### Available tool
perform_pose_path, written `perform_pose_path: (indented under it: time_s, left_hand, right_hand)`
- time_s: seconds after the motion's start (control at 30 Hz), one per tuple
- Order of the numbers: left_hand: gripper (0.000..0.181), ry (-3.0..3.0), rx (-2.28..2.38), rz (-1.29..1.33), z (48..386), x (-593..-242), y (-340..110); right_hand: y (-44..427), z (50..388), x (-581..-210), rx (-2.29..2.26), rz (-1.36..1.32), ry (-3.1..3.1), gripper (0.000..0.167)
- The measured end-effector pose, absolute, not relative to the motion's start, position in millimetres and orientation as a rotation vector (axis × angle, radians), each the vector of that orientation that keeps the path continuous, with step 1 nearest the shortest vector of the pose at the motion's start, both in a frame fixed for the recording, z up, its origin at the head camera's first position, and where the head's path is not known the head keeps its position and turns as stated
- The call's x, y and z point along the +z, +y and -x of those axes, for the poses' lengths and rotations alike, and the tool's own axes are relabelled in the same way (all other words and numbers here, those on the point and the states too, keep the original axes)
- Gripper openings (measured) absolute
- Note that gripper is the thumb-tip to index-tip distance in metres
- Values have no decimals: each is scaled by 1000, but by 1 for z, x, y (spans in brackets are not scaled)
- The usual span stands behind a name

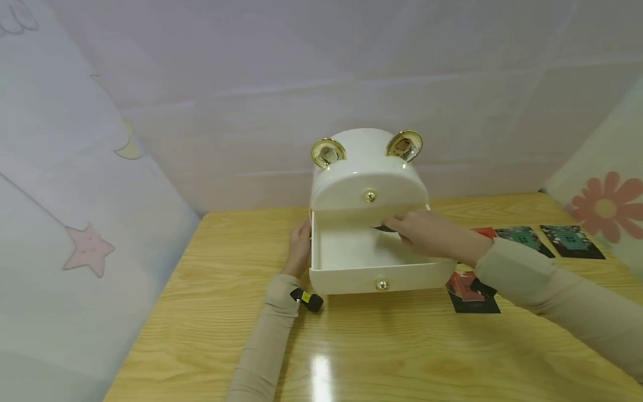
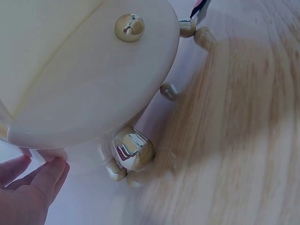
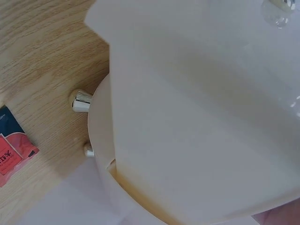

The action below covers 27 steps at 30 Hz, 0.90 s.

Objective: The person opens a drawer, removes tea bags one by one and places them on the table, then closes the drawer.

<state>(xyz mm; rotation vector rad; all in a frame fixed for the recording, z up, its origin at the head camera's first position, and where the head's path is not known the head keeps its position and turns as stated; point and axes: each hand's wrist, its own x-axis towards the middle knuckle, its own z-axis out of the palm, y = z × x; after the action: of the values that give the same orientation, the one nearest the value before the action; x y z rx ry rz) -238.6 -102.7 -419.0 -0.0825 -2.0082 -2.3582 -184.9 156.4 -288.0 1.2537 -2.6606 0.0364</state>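
A white box (image 1: 369,184) with gold bear ears stands on the table, its lower drawer (image 1: 346,245) pulled out. My right hand (image 1: 427,231) reaches over the drawer and pinches a dark, flat packet (image 1: 384,228), most of it hidden by the fingers. On the left side of the box, my left hand (image 1: 300,248) rests with its fingers against the wall. In the left wrist view the fingertips of this left hand (image 2: 35,190) touch the white side. The right wrist view shows the white drawer (image 3: 187,117) close up; a patch of skin is at its lower right corner.
Red-and-black packets lie right of the box, one near the drawer front (image 1: 469,293). Green-and-black packets (image 1: 522,239) lie farther right. A gold knob (image 1: 382,285) sticks out from the drawer. Gold ball feet (image 2: 134,147) hold the box up. A pale wall (image 1: 241,139) stands behind.
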Motion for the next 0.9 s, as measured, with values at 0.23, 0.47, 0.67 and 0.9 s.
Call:
perform_pose_path:
  time_s: [0.23, 0.47, 0.67, 0.9]
  left_hand:
    - [43, -2021, -2322, 105, 237, -420, -102]
    - [43, -2028, -2312, 116, 237, -420, -102]
    - [44, -2033, -2302, 119, 237, -420, -102]
    - [45, -2048, -2290, 139, 236, -418, -104]
  right_hand:
    - [158, 182, -285, 63, -1241, -2599, 25]
    - [157, 179, -282, 45, -1233, -2605, 26]
    - [157, 172, -275, 84, -1225, -2596, 30]
    - [159, 162, -268, 113, -1170, -2602, 30]
